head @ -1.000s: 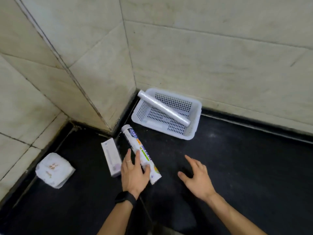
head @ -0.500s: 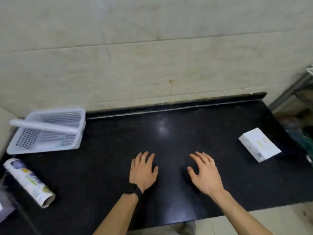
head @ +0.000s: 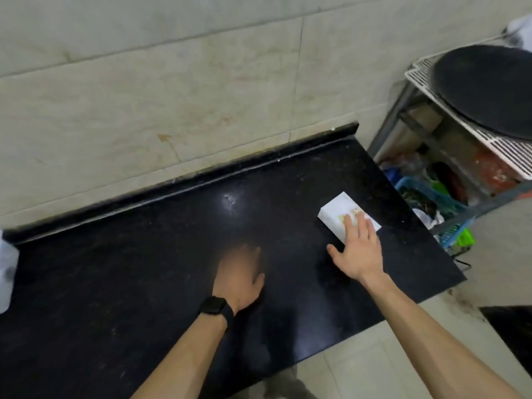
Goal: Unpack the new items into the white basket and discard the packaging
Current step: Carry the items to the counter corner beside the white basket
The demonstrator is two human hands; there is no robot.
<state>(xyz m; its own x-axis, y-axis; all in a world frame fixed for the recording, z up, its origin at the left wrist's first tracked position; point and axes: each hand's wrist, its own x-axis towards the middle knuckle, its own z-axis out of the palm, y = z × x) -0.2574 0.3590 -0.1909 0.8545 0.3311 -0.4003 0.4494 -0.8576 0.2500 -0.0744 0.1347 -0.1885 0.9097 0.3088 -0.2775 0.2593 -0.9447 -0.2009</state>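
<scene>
Right hand (head: 358, 249) spread wide, fingers lying over the near end of the white box (head: 338, 213); not gripping. Box flat on the table (head: 144, 269), near its right edge. Left hand (head: 240, 276) motion-blurred, seems flat and open on the table mid-front. Basket (head: 7, 272) cut off at left edge. Table middle bare. Rack (head: 431, 79) just past the right edge.

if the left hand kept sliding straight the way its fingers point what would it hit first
Probably nothing soon: the left hand is blurred but seems to point up the bare black counter toward the raised back edge and the tiled wall. The white box lies off to the right.
</scene>
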